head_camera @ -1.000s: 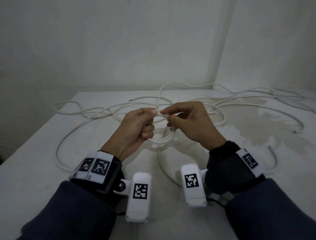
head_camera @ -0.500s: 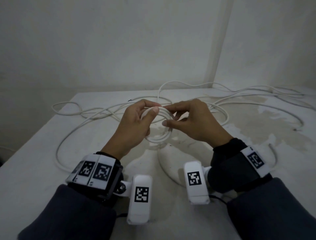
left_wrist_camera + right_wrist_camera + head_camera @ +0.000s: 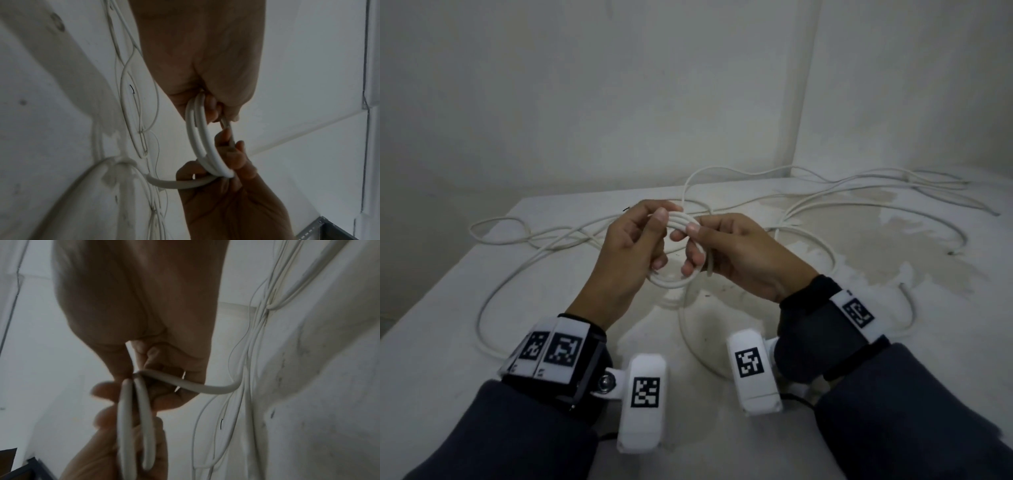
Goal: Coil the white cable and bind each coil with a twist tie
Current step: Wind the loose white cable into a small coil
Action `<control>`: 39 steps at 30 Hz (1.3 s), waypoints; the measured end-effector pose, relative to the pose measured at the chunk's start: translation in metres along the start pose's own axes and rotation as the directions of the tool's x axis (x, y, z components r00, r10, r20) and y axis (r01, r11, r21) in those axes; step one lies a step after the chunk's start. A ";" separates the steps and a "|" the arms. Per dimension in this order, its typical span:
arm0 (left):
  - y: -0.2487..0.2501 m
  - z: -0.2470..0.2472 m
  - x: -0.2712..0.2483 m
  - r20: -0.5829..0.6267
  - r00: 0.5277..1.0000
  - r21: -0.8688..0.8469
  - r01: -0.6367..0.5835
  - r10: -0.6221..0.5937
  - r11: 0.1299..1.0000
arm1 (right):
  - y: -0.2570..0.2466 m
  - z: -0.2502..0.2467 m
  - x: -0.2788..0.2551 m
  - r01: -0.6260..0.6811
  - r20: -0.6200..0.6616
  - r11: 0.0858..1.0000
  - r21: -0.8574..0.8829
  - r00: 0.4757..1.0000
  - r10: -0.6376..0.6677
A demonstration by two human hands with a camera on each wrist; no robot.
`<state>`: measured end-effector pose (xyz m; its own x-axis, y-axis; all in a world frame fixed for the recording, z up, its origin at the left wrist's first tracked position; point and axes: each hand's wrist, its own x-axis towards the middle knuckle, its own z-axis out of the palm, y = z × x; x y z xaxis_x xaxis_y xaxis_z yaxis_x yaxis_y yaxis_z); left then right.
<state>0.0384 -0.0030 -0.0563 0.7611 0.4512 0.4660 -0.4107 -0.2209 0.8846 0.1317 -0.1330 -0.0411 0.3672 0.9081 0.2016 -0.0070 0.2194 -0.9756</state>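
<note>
both hands pinching small coil (image 3: 678,253) above desk (image 3: 448,325); left hand (image 3: 631,245) gripping top, right hand (image 3: 726,253) feeding; slack cable (image 3: 808,240) trailing off right, so right hand nearer

Both forearms reach toward frame centre, the left hand (image 3: 631,248) and right hand (image 3: 736,253) facing each other, fingers curled, thumbs and forefingers pinching.

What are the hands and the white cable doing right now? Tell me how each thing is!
left hand: fingers curled, pinching the small coil's top.
right hand: fingers curled round the coil's right side.
coil: a few loops, held above the table, no tie visible on it.
loose cable: uncoiled, sprawled in tangled curves on the table.
table: white, stained on the right.
</note>
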 end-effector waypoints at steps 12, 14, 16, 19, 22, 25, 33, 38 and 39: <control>-0.005 0.016 0.006 0.287 0.567 0.037 0.799 -0.772 0.600 | -0.007 -0.001 0.005 0.209 -0.310 0.920 0.332 0.945 -0.103; -0.004 0.021 0.007 0.320 0.572 -0.087 0.812 -0.755 0.578 | -0.004 0.004 0.006 0.198 -0.289 0.916 0.349 0.953 -0.096; -0.003 0.025 0.007 0.351 0.602 -0.286 0.798 -0.717 0.531 | -0.003 0.006 0.007 0.193 -0.283 0.909 0.368 0.955 -0.087; -0.007 0.028 0.008 0.230 0.762 -0.577 0.607 -0.605 0.546 | -0.003 0.006 0.008 0.196 -0.285 0.892 0.407 0.955 -0.079; -0.007 0.025 0.014 0.029 0.875 -0.693 0.367 -0.484 0.621 | -0.004 0.005 0.011 0.254 -0.349 0.834 0.491 0.934 -0.079; -0.007 0.011 0.020 -0.211 0.875 -0.784 0.116 -0.437 0.610 | -0.006 -0.004 0.011 0.296 -0.442 0.828 0.477 0.894 -0.064; 0.012 -0.003 0.014 -0.360 0.922 -0.307 0.029 -0.144 0.951 | 0.007 -0.005 0.014 0.162 -0.464 0.968 0.193 0.884 -0.055; 0.012 -0.004 0.010 -0.307 0.949 -0.184 0.017 -0.074 0.983 | 0.010 -0.007 0.011 0.039 -0.410 0.999 0.001 0.911 -0.035; 0.011 -0.003 0.010 -0.275 0.958 -0.172 0.032 -0.079 0.985 | 0.011 -0.007 0.011 0.021 -0.393 1.000 -0.018 0.919 -0.027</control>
<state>0.0397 0.0015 -0.0419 0.6238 0.6872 0.3723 -0.4668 -0.0544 0.8827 0.1422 -0.1235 -0.0501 0.7030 0.6887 0.1774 0.0178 0.2322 -0.9725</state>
